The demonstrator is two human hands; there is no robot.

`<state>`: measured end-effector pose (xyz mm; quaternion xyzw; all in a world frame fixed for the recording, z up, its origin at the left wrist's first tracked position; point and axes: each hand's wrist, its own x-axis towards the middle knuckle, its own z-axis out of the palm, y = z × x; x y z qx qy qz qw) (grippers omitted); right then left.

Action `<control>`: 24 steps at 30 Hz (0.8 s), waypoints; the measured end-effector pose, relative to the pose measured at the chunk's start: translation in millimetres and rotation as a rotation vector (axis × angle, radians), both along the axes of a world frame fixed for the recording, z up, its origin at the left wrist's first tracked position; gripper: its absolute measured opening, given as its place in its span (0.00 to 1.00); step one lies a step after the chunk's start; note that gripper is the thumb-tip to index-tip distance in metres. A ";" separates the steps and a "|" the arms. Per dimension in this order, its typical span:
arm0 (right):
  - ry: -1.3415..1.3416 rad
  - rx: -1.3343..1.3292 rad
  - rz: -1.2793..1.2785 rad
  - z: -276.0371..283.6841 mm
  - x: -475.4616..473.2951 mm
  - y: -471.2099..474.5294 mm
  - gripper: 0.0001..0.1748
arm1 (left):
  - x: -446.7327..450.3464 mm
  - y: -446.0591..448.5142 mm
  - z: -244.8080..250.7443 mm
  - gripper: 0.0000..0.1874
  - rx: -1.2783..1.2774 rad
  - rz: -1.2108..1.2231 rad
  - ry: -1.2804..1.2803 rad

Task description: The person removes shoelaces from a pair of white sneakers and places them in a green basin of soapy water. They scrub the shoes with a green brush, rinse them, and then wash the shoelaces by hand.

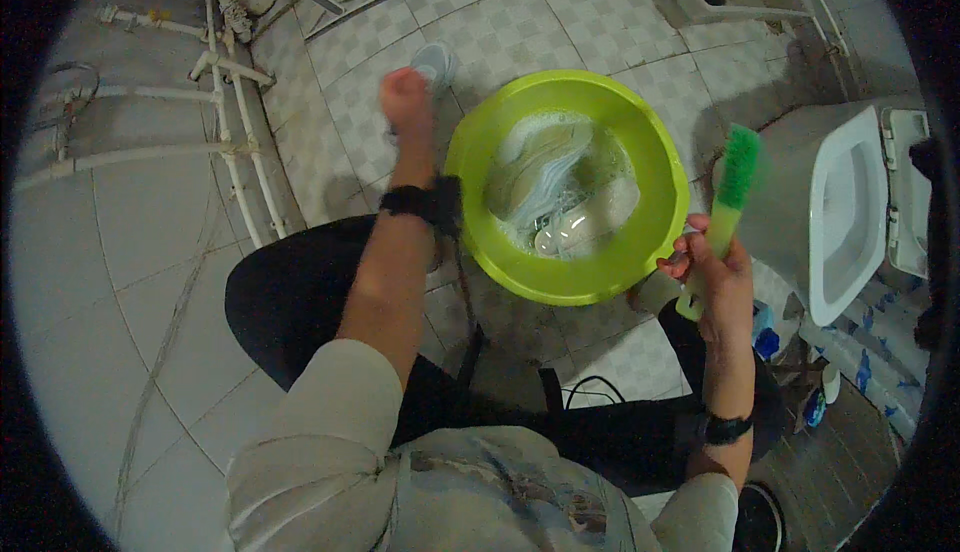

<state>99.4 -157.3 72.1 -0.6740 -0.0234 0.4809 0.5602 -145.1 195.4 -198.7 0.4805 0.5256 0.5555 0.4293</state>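
Observation:
My right hand (716,274) grips the pale yellow-green handle of a scrubbing brush (739,166) with green bristles, held upright beside the right rim of a lime-green plastic basin (570,289). In the basin, a light-coloured shoe with laces (551,169) lies in soapy water, and a pale rounded piece (581,228) rests near its lower edge. My left hand (407,100) is beyond the basin's upper left side, its fingers curled. Just behind it, a clear plastic cup-like thing (435,64) is partly hidden, and whether my left hand touches it I cannot tell.
White pipes (225,102) run along the left wall. A floor squeegee (360,12) lies at the top left on the tiled floor (495,23). An open white lidded bin (847,214) stands at the right, with bottles (814,406) below it.

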 end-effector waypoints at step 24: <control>-0.264 -0.065 0.000 -317.8 -42.0 10.4 0.22 | 12.4 -174.8 42.0 0.48 -1.175 -0.949 -0.032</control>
